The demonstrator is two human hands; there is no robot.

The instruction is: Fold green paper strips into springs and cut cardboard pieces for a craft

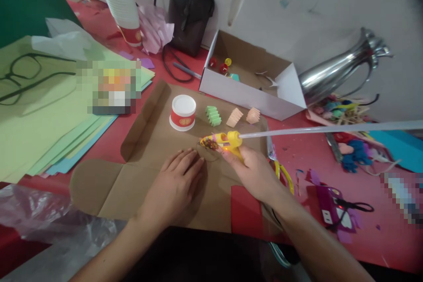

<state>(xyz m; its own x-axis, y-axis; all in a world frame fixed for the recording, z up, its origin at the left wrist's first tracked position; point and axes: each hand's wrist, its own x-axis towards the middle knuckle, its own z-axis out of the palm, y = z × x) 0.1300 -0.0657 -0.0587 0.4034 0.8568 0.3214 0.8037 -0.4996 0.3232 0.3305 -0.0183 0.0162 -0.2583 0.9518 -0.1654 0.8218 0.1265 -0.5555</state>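
My right hand (254, 172) grips a yellow hot glue gun (228, 141) with a long clear glue stick (330, 128) sticking out to the right. Its nozzle points left at a spot on the flattened brown cardboard (139, 150). My left hand (175, 185) lies flat on the cardboard, fingertips just left of the nozzle, pressing on something small I cannot make out. Beyond the gun stand an upside-down paper cup (183, 113) and three folded paper fans: green (213, 115), peach (234, 117) and peach (253, 115).
An open white box (254, 94) with small bits lies behind. A stack of coloured paper (49, 110) is at left, a cup stack (122, 4) and a dark bag (188, 11) at back. Yellow scissors (280, 169), a metal jug (340, 70) and craft scraps lie right.
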